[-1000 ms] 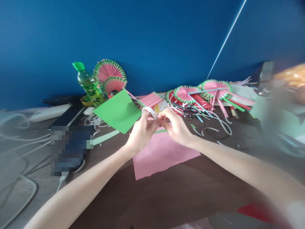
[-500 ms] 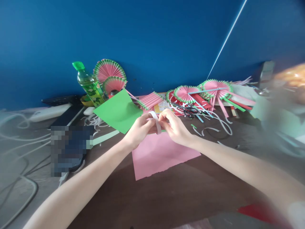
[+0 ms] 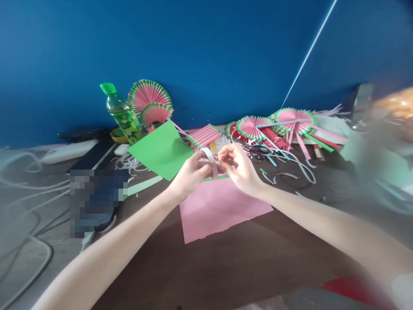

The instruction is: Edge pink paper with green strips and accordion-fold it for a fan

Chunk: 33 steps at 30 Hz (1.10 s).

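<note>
Our left hand [image 3: 191,173] gripping tape [image 3: 209,154], right hand [image 3: 239,168] pinching at its edge, we are probably loosening it, next needing a steady pull.

Ring [image 3: 210,155] between left hand [image 3: 189,175] and right hand [image 3: 241,168], bottle [image 3: 124,116] well left, scissors [image 3: 259,151] behind to the right.

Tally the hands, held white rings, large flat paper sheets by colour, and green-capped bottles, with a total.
Hands: 2, left hand and right hand
White ring: 1
Pink sheet: 1
Green sheet: 1
Green-capped bottle: 1
Total: 6
</note>
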Motion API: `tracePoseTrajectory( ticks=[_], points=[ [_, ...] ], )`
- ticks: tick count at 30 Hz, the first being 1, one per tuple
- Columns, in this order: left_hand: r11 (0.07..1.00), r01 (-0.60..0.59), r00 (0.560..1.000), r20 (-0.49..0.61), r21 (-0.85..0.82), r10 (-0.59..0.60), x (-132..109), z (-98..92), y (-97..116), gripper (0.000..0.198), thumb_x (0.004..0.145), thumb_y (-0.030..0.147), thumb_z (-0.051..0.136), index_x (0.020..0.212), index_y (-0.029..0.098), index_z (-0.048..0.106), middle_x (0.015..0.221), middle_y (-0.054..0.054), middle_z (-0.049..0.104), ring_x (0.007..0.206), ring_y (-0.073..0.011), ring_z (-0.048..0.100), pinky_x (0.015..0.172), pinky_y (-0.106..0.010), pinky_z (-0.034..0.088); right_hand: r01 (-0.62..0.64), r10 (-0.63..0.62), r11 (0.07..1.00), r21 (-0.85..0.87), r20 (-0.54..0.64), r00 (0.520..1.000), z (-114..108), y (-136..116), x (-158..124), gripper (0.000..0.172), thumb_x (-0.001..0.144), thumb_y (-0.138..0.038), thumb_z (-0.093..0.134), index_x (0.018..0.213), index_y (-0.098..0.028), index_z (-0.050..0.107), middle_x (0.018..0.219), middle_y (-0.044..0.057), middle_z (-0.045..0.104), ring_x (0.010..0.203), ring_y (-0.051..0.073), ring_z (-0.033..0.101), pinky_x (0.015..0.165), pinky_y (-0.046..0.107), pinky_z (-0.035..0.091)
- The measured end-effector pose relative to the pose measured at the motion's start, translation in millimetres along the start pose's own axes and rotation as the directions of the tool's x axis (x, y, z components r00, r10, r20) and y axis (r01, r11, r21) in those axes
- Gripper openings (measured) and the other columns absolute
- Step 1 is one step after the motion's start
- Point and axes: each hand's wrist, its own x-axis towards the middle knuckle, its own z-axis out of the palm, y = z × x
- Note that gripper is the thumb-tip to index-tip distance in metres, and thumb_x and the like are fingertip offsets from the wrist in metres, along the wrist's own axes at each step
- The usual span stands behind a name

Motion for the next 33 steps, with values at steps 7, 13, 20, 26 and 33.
tracePoseTrajectory(
  ticks=[7,13,20,26,33],
  points=[
    [0.984,-0.049,0.999,0.018,0.17,0.047,-1,-2.4,-6,0.016,0.074,0.012,0.047,0.089,0.017,0.046,0.067,0.002,0.06,0.068,-0.0127,0.06,0.072,-0.031,0.049,-0.004,0.01,0.996,-0.088,0.074,0.997,-1,-3,0,0.007,0.087,-0.021,0.049,0.08,-0.02,0.047,0.079,0.0,0.049,0.072,0.012,0.049,0.068,0.028,0.041],
    [1.0,0.009,1.0,-0.001,-0.003,-0.009,0,1.9,-1,0.011,0.073,0.015,0.05,0.084,0.015,0.05,0.058,0.004,0.055,0.059,-0.0106,0.059,0.071,-0.031,0.05,0.122,-0.108,0.974,-0.192,0.084,0.991,1,-3,-1,0.013,0.087,-0.013,0.043,0.077,-0.021,0.041,0.079,0.001,0.047,0.075,0.015,0.047,0.067,0.031,0.039],
    [0.983,0.094,0.994,-0.036,-0.16,-0.101,5,-7.5,2,0.014,0.075,0.023,0.057,0.081,0.013,0.05,0.071,-0.004,0.064,0.067,-0.0151,0.064,0.071,-0.032,0.049,0.242,-0.237,0.936,-0.257,0.052,0.97,3,-4,-2,0.013,0.086,-0.011,0.045,0.08,-0.023,0.044,0.086,0.003,0.049,0.088,0.018,0.048,0.08,0.038,0.04],
    [0.977,0.078,0.996,0.066,-0.198,-0.066,7,-11.3,-3,0.014,0.075,0.023,0.055,0.084,0.014,0.048,0.075,-0.005,0.064,0.072,-0.0166,0.063,0.072,-0.033,0.047,0.167,-0.164,0.976,-0.137,0.029,0.986,1,-6,-1,0.009,0.088,-0.015,0.045,0.083,-0.023,0.048,0.099,0.005,0.056,0.101,0.017,0.052,0.085,0.037,0.043],
    [0.998,-0.043,0.995,0.096,0.035,0.04,5,-9.8,-5,0.019,0.073,0.013,0.054,0.091,0.015,0.048,0.066,0.002,0.056,0.066,-0.0116,0.054,0.067,-0.027,0.043,0.121,-0.121,0.987,-0.11,0.009,0.993,2,-6,-2,0.007,0.088,-0.017,0.047,0.082,-0.022,0.049,0.09,0.003,0.055,0.09,0.015,0.054,0.078,0.033,0.046]
  ],
)
